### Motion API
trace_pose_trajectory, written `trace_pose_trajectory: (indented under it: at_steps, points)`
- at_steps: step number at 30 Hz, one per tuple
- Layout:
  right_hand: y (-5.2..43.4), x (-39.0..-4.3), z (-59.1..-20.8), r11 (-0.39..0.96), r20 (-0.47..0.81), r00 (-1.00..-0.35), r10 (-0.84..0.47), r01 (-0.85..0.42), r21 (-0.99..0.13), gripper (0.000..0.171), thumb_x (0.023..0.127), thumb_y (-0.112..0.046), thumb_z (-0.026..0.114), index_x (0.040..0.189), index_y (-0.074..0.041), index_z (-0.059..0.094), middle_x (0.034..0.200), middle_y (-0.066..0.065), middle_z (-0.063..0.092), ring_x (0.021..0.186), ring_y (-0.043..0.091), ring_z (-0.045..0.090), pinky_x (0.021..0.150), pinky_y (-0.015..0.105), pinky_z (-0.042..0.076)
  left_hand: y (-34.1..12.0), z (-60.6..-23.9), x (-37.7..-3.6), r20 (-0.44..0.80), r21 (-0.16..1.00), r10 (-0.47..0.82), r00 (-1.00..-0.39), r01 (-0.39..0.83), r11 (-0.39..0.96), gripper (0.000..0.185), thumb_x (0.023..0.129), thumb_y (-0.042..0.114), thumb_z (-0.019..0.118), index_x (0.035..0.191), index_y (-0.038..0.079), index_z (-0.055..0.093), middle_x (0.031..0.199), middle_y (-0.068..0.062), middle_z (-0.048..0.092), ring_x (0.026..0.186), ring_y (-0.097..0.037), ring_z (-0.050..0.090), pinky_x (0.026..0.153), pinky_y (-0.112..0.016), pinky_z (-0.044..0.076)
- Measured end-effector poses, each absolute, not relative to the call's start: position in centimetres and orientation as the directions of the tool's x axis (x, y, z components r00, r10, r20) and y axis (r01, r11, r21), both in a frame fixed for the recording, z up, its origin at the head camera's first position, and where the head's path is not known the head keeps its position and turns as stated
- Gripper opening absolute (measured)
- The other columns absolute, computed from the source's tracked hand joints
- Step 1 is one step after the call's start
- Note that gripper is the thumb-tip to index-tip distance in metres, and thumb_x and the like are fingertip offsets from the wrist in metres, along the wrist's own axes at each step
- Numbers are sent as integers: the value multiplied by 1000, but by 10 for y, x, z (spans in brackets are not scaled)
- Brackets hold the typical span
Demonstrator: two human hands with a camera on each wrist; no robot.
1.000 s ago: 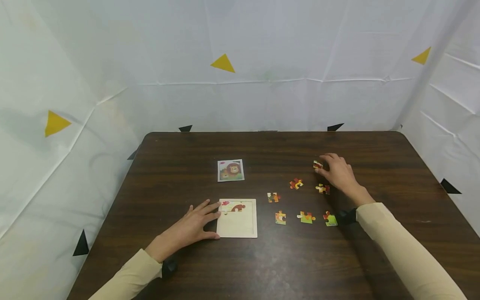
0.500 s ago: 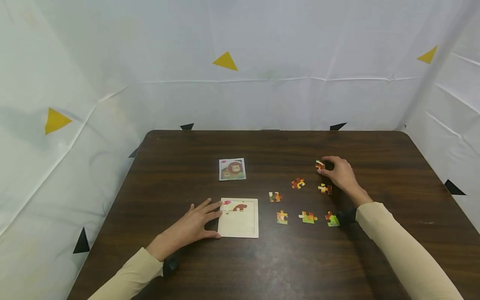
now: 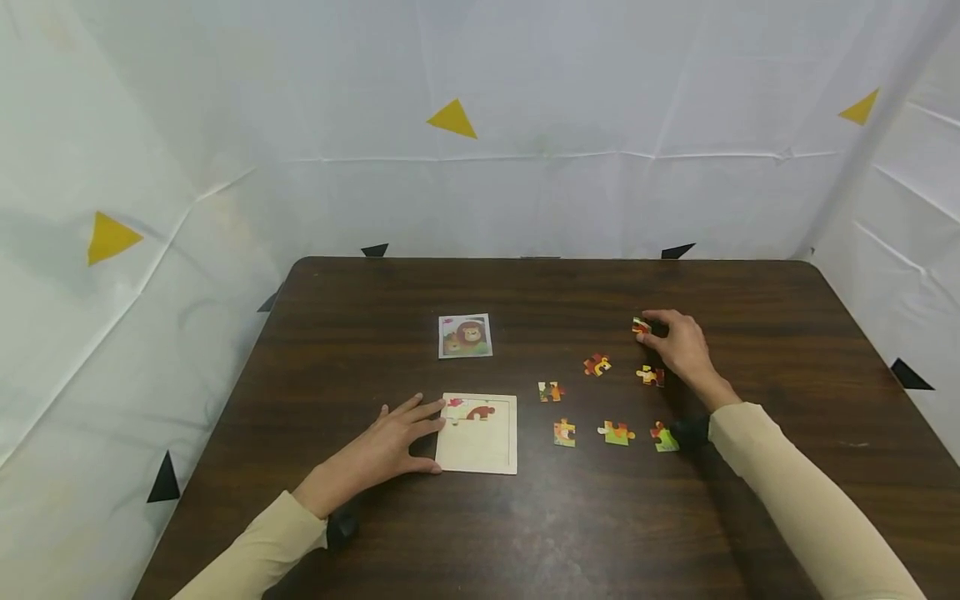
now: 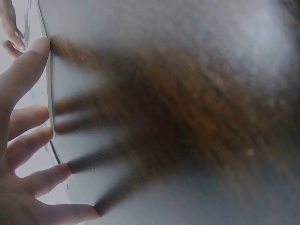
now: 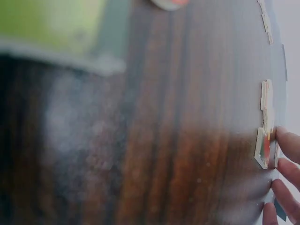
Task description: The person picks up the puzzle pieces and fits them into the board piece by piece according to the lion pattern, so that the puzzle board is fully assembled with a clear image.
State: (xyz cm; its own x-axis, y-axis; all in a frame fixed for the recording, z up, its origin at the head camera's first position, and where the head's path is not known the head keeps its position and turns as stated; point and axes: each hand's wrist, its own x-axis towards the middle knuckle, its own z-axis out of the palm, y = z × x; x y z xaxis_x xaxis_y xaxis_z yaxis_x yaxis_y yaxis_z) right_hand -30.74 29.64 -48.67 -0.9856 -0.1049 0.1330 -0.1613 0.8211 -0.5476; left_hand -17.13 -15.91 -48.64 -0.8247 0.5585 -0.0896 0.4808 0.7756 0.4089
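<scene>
My right hand [image 3: 651,330] pinches a small red and white puzzle piece [image 3: 640,327] at the far right of the dark table, its edge tipped up off the wood. In the right wrist view the piece [image 5: 262,148] stands on edge against my fingertips [image 5: 287,144]. My left hand [image 3: 417,430] lies flat with straight fingers against the left side of the pale wooden puzzle tray [image 3: 477,454]. The tray holds joined pieces [image 3: 468,412] along its top edge. In the left wrist view my spread fingers [image 4: 29,123] rest on the wood.
Several loose pieces lie between the tray and my right hand: [image 3: 596,364], [image 3: 649,376], [image 3: 550,391], [image 3: 563,432], [image 3: 616,432], [image 3: 662,437]. A lion picture card [image 3: 465,336] sits behind the tray. White sheet walls enclose the table [image 3: 525,533].
My right fingers have curled tighter round the far piece and tipped it up slightly. The left hand has stayed on the tray's edge.
</scene>
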Motion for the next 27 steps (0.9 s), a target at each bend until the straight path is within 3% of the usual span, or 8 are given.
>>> trace_pose_trajectory:
  at_steps: [6,15,27]
  points:
    - [296,-309,-490,813,157,-982,-106,-177,-555,42,89,-10,68,127,4,56,129,30,52,119,48,45,98,63,33,-159,-487,-172,-99,416,553,-827,470,778,71,75,44,77,134,12,57,152,-4,38,142,-37,26,99,-73,23]
    - [295,-308,-493,809,208,-971,-118,-215,-548,36,88,-7,68,121,5,61,113,27,58,97,39,56,81,56,44,-159,-488,-171,-93,415,557,-825,477,775,70,76,45,76,135,12,57,152,-4,37,141,-37,26,98,-74,23]
    - [296,-302,-491,801,236,-965,-118,-233,-551,28,90,-5,66,116,3,64,116,25,56,98,39,57,78,55,46,-160,-490,-171,-90,408,564,-821,486,773,71,77,44,76,135,11,55,153,-5,36,141,-39,25,98,-74,23]
